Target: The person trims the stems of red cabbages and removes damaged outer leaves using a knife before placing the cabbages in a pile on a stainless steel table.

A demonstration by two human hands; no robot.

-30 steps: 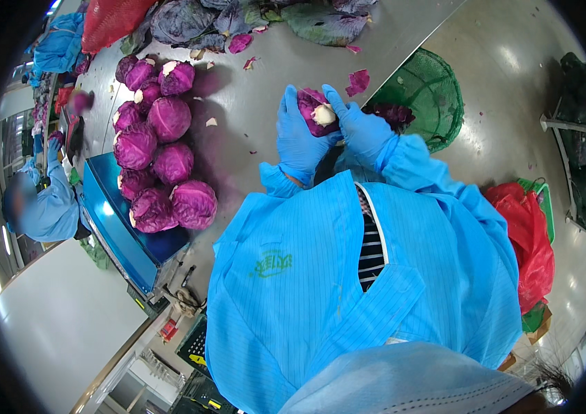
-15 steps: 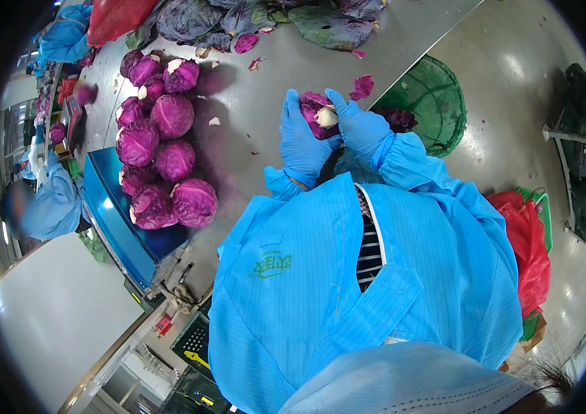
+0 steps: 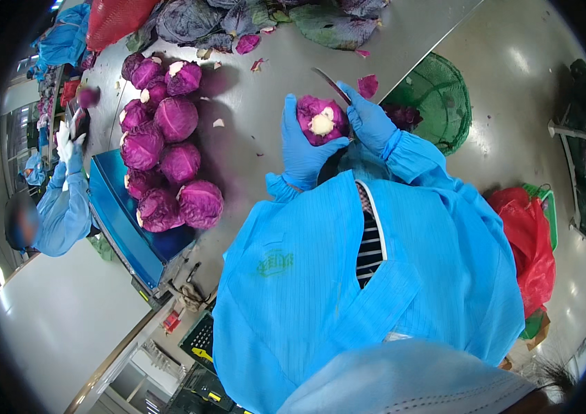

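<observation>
red cabbage (image 3: 320, 119): held above the steel table (image 3: 265, 159), cut stem up, gripped by the left hand (image 3: 302, 148). right hand (image 3: 370, 123) clenches a knife (image 3: 331, 85) at its top. cabbage pile (image 3: 165, 148) lies left; green basket (image 3: 438, 96) beyond the table's right edge.

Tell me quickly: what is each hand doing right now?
Left hand: closed around the red cabbage.
Right hand: closed on a knife, touching the cabbage.

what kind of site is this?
Likely a produce-processing or packing line. A steel table holds a pile of red cabbages and trimmed leaves; gloved hands trim one cabbage with a knife; a co-worker wears the same blue coat.
</observation>
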